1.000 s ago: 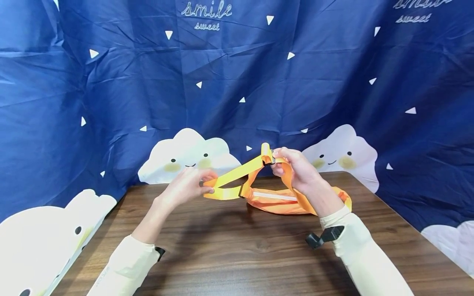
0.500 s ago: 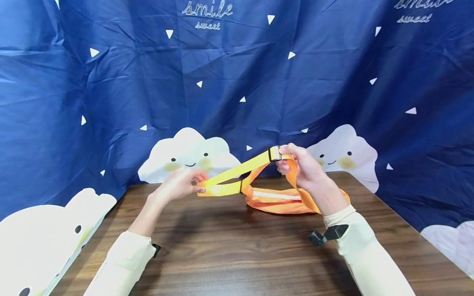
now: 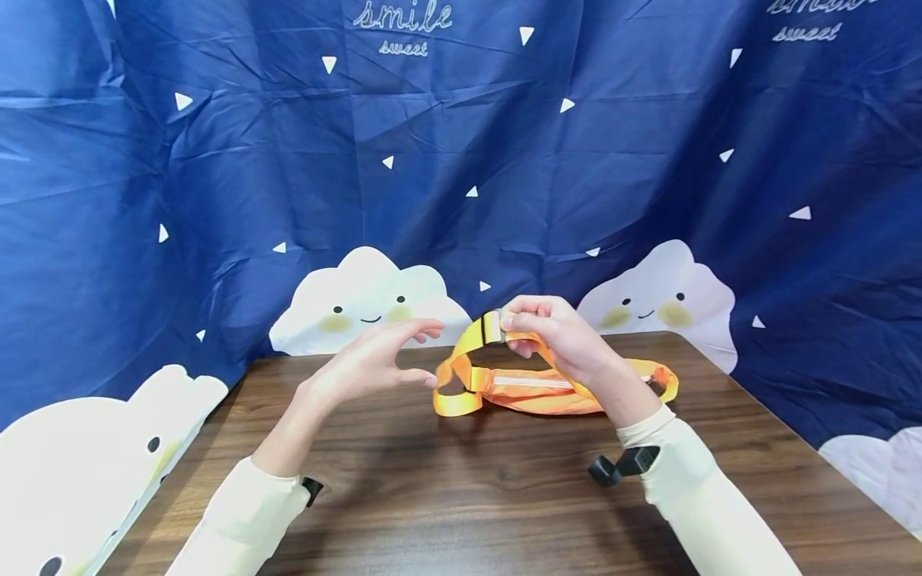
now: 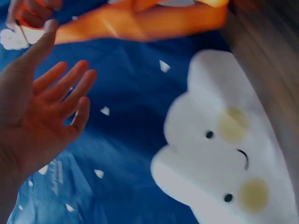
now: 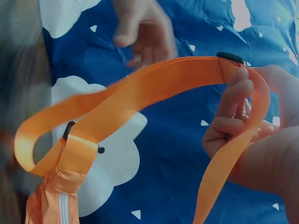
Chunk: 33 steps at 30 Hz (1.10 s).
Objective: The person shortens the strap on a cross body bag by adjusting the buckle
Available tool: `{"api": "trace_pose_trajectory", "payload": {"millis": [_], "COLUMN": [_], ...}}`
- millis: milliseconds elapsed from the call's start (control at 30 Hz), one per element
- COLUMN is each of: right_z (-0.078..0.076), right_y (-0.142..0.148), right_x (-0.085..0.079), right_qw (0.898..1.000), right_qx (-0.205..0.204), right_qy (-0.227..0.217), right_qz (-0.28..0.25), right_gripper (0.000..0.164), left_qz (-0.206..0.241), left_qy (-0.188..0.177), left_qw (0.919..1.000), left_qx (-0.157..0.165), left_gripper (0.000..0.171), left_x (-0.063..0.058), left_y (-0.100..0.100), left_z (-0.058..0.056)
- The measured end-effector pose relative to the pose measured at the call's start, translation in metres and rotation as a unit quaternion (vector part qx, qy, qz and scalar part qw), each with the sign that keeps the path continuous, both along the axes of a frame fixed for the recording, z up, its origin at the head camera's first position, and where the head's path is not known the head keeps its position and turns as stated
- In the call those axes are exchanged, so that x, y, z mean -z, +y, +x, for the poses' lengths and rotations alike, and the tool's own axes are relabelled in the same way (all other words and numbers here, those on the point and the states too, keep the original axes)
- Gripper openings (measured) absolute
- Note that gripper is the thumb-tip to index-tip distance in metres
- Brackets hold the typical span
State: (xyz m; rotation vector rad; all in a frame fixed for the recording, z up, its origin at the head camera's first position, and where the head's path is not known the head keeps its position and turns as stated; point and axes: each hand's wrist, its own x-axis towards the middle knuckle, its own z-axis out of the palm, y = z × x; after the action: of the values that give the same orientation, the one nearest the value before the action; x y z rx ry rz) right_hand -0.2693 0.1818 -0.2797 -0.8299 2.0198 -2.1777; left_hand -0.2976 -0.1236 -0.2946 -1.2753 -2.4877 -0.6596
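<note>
An orange waist bag [image 3: 547, 394] with a white zipper lies toward the back of the table. My right hand [image 3: 555, 336] pinches its yellow-orange strap [image 3: 467, 342] beside the dark slider buckle [image 3: 494, 326], holding it above the bag. From there the strap droops leftward in a loop and runs back to a second dark buckle [image 5: 68, 130] at the bag's end. Left of that loop, my left hand [image 3: 374, 362] has its fingers spread and thumb apart, with nothing held. In the left wrist view its palm [image 4: 51, 112] shows bare below the strap.
The bag rests on a dark wooden table [image 3: 475, 496]. Behind it hangs a blue curtain [image 3: 461, 160] printed with white clouds and triangles. A black wrist camera [image 3: 623, 466] sits on the right sleeve.
My left hand has let go of the strap, which has slackened into a loop. My right hand has moved left and slightly down, still pinching the strap by the buckle.
</note>
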Motion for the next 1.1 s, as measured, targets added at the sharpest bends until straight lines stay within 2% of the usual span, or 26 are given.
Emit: {"api": "trace_pose_trajectory", "payload": {"millis": [167, 300, 633, 867, 1100], "right_z": [0.000, 0.000, 0.001, 0.001, 0.000], "right_y": [-0.012, -0.018, -0.023, -0.018, -0.020], "right_x": [0.010, 0.017, 0.023, 0.016, 0.017], "right_qw": [0.999, 0.998, 0.995, 0.994, 0.992], "right_qx": [-0.015, -0.028, -0.041, -0.073, -0.071], "right_qy": [0.006, -0.004, 0.001, -0.029, -0.023], "right_qz": [0.046, 0.054, 0.089, 0.083, 0.103], "right_gripper": [0.014, 0.014, 0.022, 0.020, 0.024], "left_qz": [0.033, 0.045, 0.085, 0.108, 0.099], "left_qy": [0.052, 0.086, 0.130, 0.169, 0.171], "left_qw": [0.9974, 0.9945, 0.9860, 0.9775, 0.9785], "left_qx": [0.038, 0.040, 0.059, 0.064, 0.059], "left_gripper": [0.071, 0.060, 0.044, 0.037, 0.041], "left_x": [-0.004, -0.001, 0.001, -0.003, -0.002], "left_y": [0.017, 0.023, 0.029, 0.029, 0.027], "left_z": [0.016, 0.021, 0.023, 0.025, 0.024]}}
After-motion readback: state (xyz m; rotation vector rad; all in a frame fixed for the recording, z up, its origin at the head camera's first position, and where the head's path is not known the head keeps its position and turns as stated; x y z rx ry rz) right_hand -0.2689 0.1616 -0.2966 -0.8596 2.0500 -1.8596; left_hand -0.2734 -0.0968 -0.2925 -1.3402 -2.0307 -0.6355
